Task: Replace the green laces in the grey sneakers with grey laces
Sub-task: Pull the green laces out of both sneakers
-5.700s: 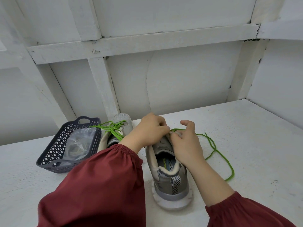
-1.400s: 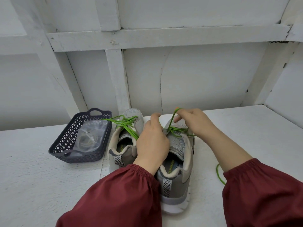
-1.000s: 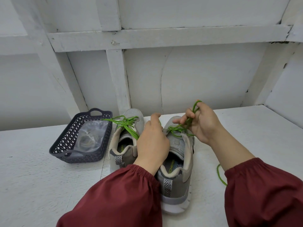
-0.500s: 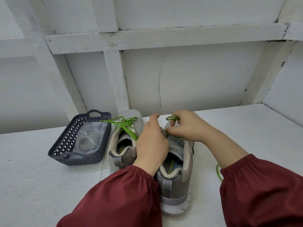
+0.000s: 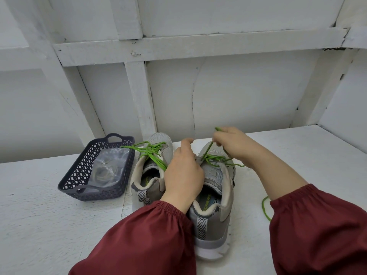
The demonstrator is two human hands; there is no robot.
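Green lace (image 5: pixel 212 159) is drawn up out of the nearer sneaker (image 5: pixel 214 221).
That sneaker is steadied under the left hand (image 5: pixel 183 171), whose grip is curled over its upper, so that the lace pinched in the right hand (image 5: pixel 232 143) can be pulled free. To the left of it, beyond the second sneaker (image 5: pixel 158 141), bagged laces (image 5: pixel 107 169) are kept in a dark basket (image 5: pixel 79 187) on the tabletop (image 5: pixel 39 225).

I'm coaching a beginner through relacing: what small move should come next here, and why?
Probably pull the green lace up and out of its next eyelet: the right hand pinches it above the nearer sneaker, the left hand steadies that shoe, and crossings are still threaded.
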